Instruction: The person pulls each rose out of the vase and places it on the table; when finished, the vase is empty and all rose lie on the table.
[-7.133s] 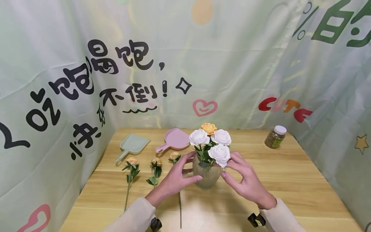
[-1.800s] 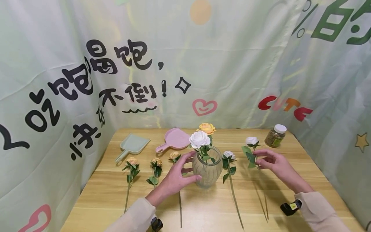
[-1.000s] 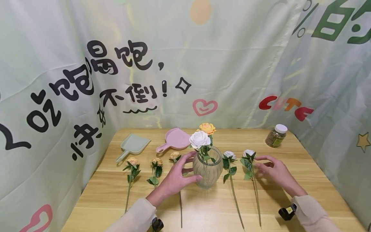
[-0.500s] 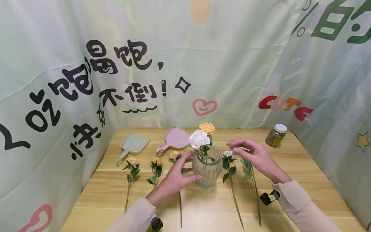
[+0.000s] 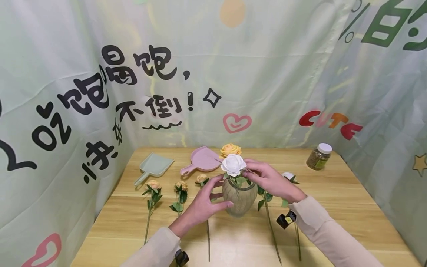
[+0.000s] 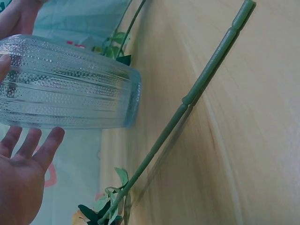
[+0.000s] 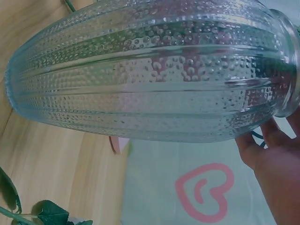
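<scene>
My left hand holds the ribbed glass vase from its left side, thumb in front and fingers behind. In the vase stand a white artificial rose and, behind it, an orange rose. My right hand reaches over the vase's rim and pinches the white rose just under its bloom; the fingertips are partly hidden. A second white rose lies right of the vase, its bloom covered by my right hand. Farther right lies a third white rose, partly behind the wrist.
Three orange roses lie in a row on the left, including the leftmost rose. Behind them are a grey-green dustpan and a pink dustpan. A white-lidded jar stands at the back right of the wooden table.
Two white roses have come out of the vase and lie on its right. My right hand let go of one and moved left to the vase. Both blooms in it have shifted slightly.
</scene>
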`<state>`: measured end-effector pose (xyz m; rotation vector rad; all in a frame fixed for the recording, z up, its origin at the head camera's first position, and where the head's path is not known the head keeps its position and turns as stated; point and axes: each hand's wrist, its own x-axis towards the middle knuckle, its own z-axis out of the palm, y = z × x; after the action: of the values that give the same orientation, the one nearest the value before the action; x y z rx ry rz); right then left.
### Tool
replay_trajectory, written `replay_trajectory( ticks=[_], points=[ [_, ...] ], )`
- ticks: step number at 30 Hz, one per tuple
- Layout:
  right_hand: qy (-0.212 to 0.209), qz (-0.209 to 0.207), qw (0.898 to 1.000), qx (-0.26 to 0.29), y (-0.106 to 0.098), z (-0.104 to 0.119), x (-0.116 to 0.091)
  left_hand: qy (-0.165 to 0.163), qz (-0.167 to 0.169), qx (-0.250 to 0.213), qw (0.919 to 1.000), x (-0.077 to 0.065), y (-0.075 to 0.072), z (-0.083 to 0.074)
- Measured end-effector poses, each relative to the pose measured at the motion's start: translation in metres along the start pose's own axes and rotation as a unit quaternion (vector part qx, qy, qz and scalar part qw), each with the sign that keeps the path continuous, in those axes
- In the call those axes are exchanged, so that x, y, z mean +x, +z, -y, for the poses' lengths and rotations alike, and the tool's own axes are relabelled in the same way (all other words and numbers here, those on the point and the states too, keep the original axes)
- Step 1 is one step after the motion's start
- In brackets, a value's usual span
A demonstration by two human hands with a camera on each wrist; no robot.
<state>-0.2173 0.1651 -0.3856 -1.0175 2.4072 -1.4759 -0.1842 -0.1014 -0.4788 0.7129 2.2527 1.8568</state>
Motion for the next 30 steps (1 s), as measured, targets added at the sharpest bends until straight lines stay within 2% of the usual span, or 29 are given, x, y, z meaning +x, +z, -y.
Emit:
replay_trajectory(
  ticks=[2, 7, 15, 19, 24, 30],
  points=[
    [-0.005, -0.009, 1.0, 0.001, 0.001, 0.0, 0.001, 0.002, 0.0, -0.001, 1.0, 0.0, 0.0, 0.0],
    [-0.014, -0.078, 0.997, 0.025, -0.001, 0.001, -0.002, 0.002, 0.001, -0.004, 1.0, 0.0, 0.0, 0.002],
    [-0.058, -0.167, 0.984, 0.031, -0.016, 0.014, -0.001, 0.001, -0.002, -0.011, 0.9999, 0.0, 0.0, 0.002],
    [-0.075, -0.201, 0.975, 0.055, -0.023, 0.021, -0.002, 0.001, -0.004, -0.006, 1.0, -0.001, 0.001, 0.002],
    [-0.105, -0.263, 0.953, 0.11, -0.036, 0.032, -0.004, 0.012, -0.004, -0.003, 0.9999, 0.0, 0.001, 0.002],
    [-0.144, -0.334, 0.915, 0.176, -0.054, 0.049, -0.011, 0.01, -0.004, -0.006, 0.9999, 0.0, 0.001, 0.001]
  ],
)
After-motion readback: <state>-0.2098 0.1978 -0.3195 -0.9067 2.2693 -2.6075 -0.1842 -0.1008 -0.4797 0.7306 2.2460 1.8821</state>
